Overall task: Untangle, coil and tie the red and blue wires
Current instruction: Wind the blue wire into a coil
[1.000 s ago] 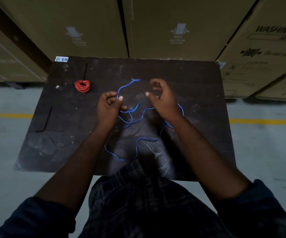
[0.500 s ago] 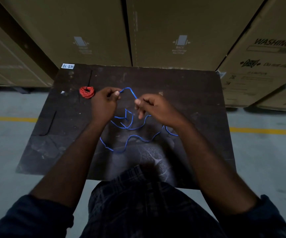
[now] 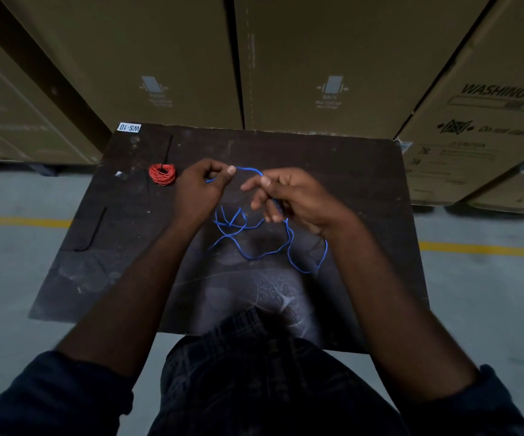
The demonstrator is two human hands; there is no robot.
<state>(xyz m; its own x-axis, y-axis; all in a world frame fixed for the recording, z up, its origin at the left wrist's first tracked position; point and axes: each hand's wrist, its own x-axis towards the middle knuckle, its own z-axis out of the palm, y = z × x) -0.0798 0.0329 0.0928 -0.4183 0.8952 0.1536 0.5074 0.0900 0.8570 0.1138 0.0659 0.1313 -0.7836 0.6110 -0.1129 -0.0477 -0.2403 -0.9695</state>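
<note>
A loose blue wire [image 3: 251, 234] lies in loops on the dark table [image 3: 348, 171] and rises to both hands. My left hand [image 3: 202, 187] pinches one stretch of it between thumb and fingers. My right hand [image 3: 289, 196] grips the wire just to the right, and a short arc of blue spans the gap between the two hands. The rest of the blue wire trails under my right wrist. A red wire [image 3: 162, 174], wound into a small coil, sits on the table just left of my left hand.
Two thin black ties lie on the table, one [image 3: 92, 231] near the left edge and one [image 3: 169, 146] behind the red coil. A white label [image 3: 129, 127] marks the far left corner. Tall cardboard boxes [image 3: 317, 64] stand right behind the table.
Both hands have lifted the blue wire and drawn it toward the far side. The loops on the table have pulled tighter and shifted right. The red coil has not moved.
</note>
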